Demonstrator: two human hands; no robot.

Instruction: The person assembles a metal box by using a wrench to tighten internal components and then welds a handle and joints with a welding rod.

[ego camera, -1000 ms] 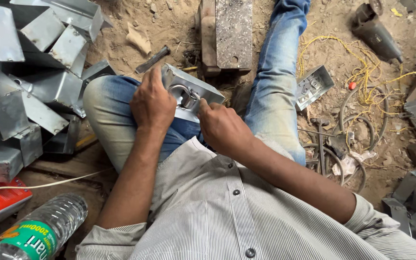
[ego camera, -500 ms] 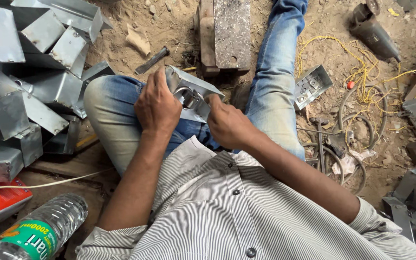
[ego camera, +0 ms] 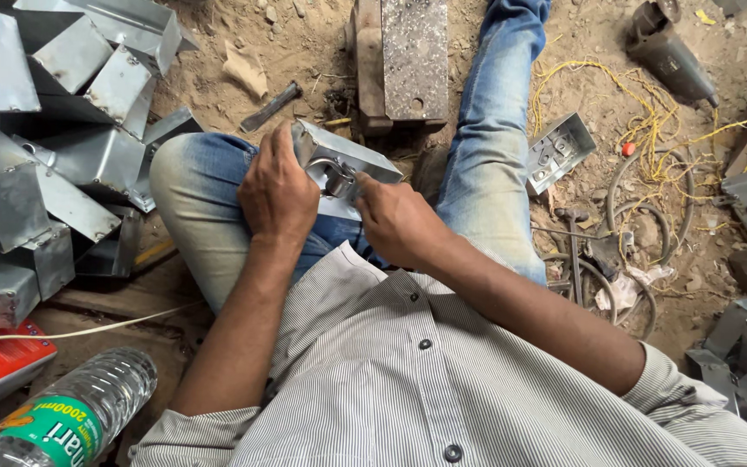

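Bottle: nearest us, at the lower left, a clear plastic water bottle [ego camera: 62, 415] lies on its side, cut off by the edge.
Left hand: our left hand [ego camera: 277, 192] is closed around the near end of a small metal box [ego camera: 347, 160], thumb side up, holding it over the lap.
Right hand: our right hand [ego camera: 398, 220] presses its fingers into the open face of the same box; we cannot tell whether they pinch a small part or only push on it.
Box: it sits between our knees, above the jeans, tilted, with a round hole showing in its inner wall.
Step in hand: we judge that we are fitting or working something inside the box, steadying it with the left hand.
Next move: it calls for a firm left-hand hold and careful fingertip work near the hole.
Left side: a heap of folded metal boxes [ego camera: 36, 147].
Farther: a steel block [ego camera: 412, 56] on the dirt, a chisel [ego camera: 270, 105], a second open box [ego camera: 559, 151], yellow wire [ego camera: 641, 112].
Hidden: the right fingertips and the box's inside are mostly covered; the tool at top right is hard to name.
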